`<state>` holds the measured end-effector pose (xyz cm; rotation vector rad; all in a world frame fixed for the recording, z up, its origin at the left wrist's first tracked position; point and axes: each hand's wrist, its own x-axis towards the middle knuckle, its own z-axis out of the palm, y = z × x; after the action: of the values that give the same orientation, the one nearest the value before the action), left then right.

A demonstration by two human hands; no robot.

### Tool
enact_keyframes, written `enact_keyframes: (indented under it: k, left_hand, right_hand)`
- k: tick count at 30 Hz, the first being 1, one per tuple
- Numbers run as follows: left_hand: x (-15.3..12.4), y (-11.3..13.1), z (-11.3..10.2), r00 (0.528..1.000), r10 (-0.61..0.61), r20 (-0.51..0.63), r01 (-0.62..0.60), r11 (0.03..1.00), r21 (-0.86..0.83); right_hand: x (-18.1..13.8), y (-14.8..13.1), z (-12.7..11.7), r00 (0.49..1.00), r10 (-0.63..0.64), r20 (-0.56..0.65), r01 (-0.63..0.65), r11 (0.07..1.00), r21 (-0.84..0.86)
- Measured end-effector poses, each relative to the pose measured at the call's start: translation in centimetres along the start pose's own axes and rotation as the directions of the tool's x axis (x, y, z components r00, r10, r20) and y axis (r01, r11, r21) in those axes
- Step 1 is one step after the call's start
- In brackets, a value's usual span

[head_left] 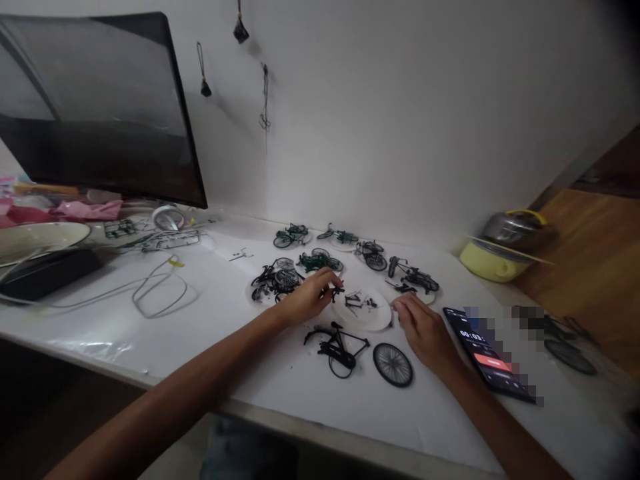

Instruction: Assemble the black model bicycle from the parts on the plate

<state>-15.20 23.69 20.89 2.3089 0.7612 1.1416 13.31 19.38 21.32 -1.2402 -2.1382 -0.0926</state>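
Note:
My left hand [317,293] is over the left side of a round white plate [383,323], its fingertips pinching a small black model bicycle part [337,291]. Small dark parts [361,301] lie on that plate. At the plate's right rim is my right hand [423,327], thumb and fingers drawn together; whatever may be between them is too small to make out. Closer to me lies a black model bicycle frame [343,347] with a rear wheel, and beside it a loose spoked wheel [393,365], apart from the frame.
Several model bicycles, such as a green one [320,260] and a black one [414,275], lie behind my hands. A lit phone [487,357] is to the right, a yellow pot [493,260] beyond it. A monitor [100,113] and a looped cable [160,290] occupy the left.

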Motion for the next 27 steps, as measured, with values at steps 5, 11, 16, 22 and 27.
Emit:
enact_keyframes:
  k: [5, 11, 16, 22, 27]
  left_hand:
    - [-0.1, 1.2, 0.5, 0.999, 0.024, 0.039, -0.027, 0.996, 0.079]
    - [-0.4, 3.6, 1.4, 0.991, 0.054, 0.119, -0.066, 0.993, 0.099]
    - [-0.5, 5.0, 2.2, 0.966, 0.130, 0.222, -0.170, 0.970, 0.174]
    - [-0.7, 5.2, 2.7, 0.964, 0.127, 0.231, -0.164, 0.976, 0.146]
    - [-0.6, 5.0, 2.7, 0.978, 0.100, 0.182, -0.137, 0.970, 0.203]
  right_hand:
    - [-0.1, -0.2, -0.1, 0.999, -0.039, -0.033, 0.039, 0.999, -0.009]
    - [-0.4, -0.7, 0.3, 0.990, -0.133, -0.041, 0.132, 0.991, -0.023]
    - [-0.4, -1.7, 0.7, 0.956, -0.293, -0.024, 0.293, 0.956, -0.002]
    - [-0.4, -2.1, 0.4, 0.922, -0.385, -0.032, 0.386, 0.920, 0.063]
    - [-0.4, -2.3, -0.2, 0.921, -0.388, -0.032, 0.389, 0.913, 0.127]
